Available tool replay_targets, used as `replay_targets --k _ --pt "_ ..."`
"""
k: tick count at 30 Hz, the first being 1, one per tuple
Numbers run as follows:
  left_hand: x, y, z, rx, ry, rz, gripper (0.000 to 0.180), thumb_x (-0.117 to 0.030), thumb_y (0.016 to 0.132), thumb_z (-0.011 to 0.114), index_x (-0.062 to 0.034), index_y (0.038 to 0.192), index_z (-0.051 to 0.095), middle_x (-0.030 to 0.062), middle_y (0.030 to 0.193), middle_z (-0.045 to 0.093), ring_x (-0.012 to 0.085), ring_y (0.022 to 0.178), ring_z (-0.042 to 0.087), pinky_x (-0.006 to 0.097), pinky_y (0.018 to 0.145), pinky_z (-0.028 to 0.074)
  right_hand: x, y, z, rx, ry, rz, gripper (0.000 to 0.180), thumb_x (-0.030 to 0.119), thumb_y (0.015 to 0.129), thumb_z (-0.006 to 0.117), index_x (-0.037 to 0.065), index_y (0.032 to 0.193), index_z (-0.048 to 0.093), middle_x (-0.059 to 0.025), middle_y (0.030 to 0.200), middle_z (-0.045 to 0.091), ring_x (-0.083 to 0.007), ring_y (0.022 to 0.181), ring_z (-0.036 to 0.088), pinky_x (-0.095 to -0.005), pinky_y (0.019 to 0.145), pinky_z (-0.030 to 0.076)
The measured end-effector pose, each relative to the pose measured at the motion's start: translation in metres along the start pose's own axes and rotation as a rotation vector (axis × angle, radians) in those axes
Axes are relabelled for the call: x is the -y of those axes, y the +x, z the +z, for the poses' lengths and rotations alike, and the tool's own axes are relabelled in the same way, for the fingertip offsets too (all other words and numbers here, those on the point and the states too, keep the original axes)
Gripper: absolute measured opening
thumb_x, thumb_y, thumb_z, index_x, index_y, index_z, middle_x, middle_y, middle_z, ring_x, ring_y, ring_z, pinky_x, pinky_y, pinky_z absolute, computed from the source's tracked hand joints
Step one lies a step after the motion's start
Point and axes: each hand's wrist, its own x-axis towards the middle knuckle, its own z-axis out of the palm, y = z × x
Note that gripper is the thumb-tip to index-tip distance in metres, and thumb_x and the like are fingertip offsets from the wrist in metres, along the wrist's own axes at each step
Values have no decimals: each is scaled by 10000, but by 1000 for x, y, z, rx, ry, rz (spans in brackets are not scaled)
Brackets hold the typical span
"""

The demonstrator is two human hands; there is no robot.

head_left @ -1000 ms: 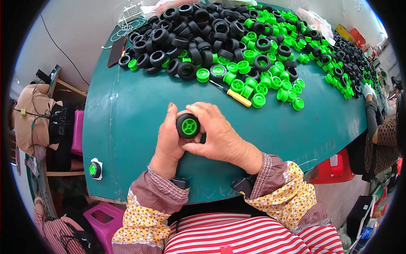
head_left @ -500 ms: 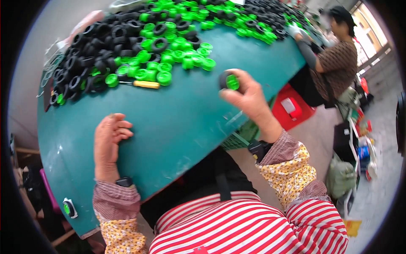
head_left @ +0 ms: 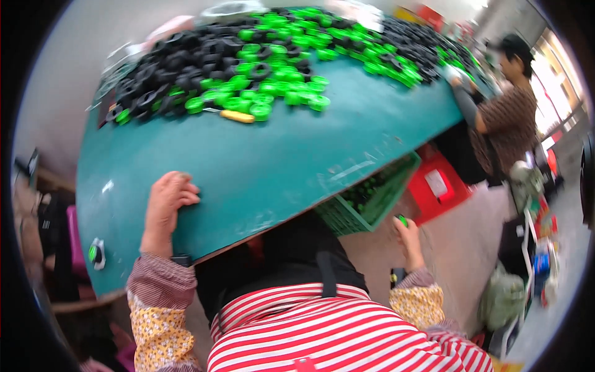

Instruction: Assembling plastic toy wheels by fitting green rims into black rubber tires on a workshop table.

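My left hand hovers over or rests on the green tabletop, its fingers loosely bent and apart, with nothing seen in them. Off the table's front edge, my right hand is lowered and closed around a small toy wheel; only a bit of its green hub shows past the fingers. Beside that hand, under the table edge, a green plastic crate holds several wheels. On the tabletop lie a heap of black tyres and bright green hubs.
A yellow-handled tool lies before the heap. One wheel on a white piece sits at the table's left edge. A red bin stands beyond the crate. Another person works at the far right, near bags on the floor.
My right hand has moved from above the table down past its front edge toward the crate, still holding the wheel. My left hand stays nearly in place. The view has shifted, showing more of the crate.
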Motion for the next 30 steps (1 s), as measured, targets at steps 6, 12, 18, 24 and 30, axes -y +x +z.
replay_targets --k 6,12,18,24,30 --pt "15 -35 -19 0 2 48 232 -200 883 490 19 938 546 114 777 598 134 641 595 212 591 487 6 54 -14 -250 32 -7 570 334 755 636 32 1190 427 -49 716 542 -97 493 491 -224 380 397" --pt "6 -76 -40 -177 297 185 163 -151 848 552 8 867 576 53 763 597 77 612 549 204 561 445 130 49 9 -249 155 -525 356 204 845 560 43 1153 484 -8 882 551 -69 715 503 -177 541 370" --pt "-29 -120 -116 -893 1339 511 248 -133 692 626 -15 902 568 123 862 569 288 793 524 367 725 431 251 -25 137 254 223 -869 203 66 840 522 -10 1028 538 -31 886 560 -88 753 522 -207 675 429" --pt "-9 -150 -186 -993 1453 230 438 -266 660 659 3 983 538 161 938 561 318 908 496 390 805 404 304 -104 246 798 63 -1295 142 4 760 570 8 902 566 -45 760 572 -97 684 553 -219 619 441" --pt "-7 -135 -184 -1001 1337 189 429 -263 647 659 -5 974 558 148 801 594 296 794 558 398 724 440 307 -118 311 1047 49 -1203 116 53 772 594 13 880 579 -41 730 598 -87 645 558 -224 566 433"
